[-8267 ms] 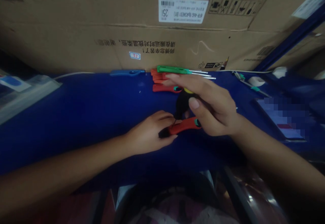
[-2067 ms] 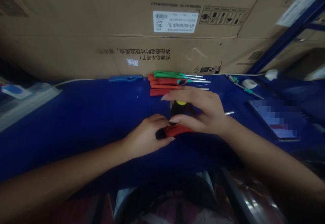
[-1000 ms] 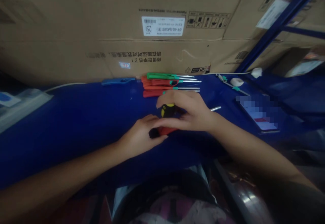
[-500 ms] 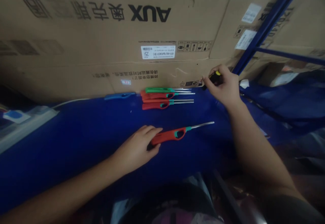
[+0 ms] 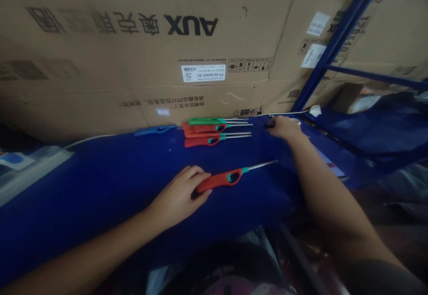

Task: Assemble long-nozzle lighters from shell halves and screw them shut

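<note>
A red long-nosed lighter (image 5: 220,180) with a teal collar and a metal tube lies on the blue table (image 5: 100,174). My left hand (image 5: 180,193) rests on its handle end, fingers curled round it. My right hand (image 5: 283,127) is stretched to the far right of the table. Its fingers are bent down onto a small dark tool (image 5: 269,126), most of which the hand hides. A row of lighters lies by the box: a green lighter (image 5: 205,121) and two red lighters (image 5: 200,142) with tubes pointing right.
A blue lighter (image 5: 155,130) lies left of the row. A big cardboard box (image 5: 133,63) walls the table's far edge. A blue shelf post (image 5: 334,40) rises at the right. A phone (image 5: 331,166) lies beside my right forearm. A clear plastic packet (image 5: 30,165) sits at the far left.
My right hand lifted the black, yellow-tipped tool off the red lighter, carried it to the far right and lowered it to the table. My left hand stayed on the lighter. The view tilted up.
</note>
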A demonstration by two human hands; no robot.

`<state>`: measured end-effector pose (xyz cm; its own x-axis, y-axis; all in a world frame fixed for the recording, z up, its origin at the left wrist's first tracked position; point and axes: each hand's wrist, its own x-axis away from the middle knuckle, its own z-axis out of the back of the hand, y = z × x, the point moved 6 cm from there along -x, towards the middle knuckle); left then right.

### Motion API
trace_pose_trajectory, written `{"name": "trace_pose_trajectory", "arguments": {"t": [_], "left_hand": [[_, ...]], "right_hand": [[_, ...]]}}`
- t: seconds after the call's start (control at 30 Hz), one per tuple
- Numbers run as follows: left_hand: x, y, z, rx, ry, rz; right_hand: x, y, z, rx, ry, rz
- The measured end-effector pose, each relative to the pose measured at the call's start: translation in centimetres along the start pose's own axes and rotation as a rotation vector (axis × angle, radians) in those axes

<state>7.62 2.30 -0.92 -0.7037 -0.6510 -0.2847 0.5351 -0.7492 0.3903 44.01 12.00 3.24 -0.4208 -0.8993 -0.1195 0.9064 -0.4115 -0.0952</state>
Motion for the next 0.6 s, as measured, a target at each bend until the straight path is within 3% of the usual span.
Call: {"name": "trace_pose_trajectory", "arguments": {"t": [0.13,0.33,0.5,0.6], "left_hand": [[0.0,-0.2,-0.1,-0.001,0.002,0.005],[0.0,-0.4,-0.2,-0.027,-0.012,0.012],[-0.4,-0.3,0.3,-0.071,-0.019,-0.025],[-1.6,-1.0,2.0,-0.13,0.041,-0.074]], "right_hand": [[-0.7,-0.2,-2.0,0.023,-0.073,0.0],[-1.2,0.1,-2.9,-0.004,-0.047,0.019],[-1.7,0.2,-2.6,-0.087,0.076,0.082],[-2.1,0.0,-1.8,-0.187,0.205,0.152]]}}
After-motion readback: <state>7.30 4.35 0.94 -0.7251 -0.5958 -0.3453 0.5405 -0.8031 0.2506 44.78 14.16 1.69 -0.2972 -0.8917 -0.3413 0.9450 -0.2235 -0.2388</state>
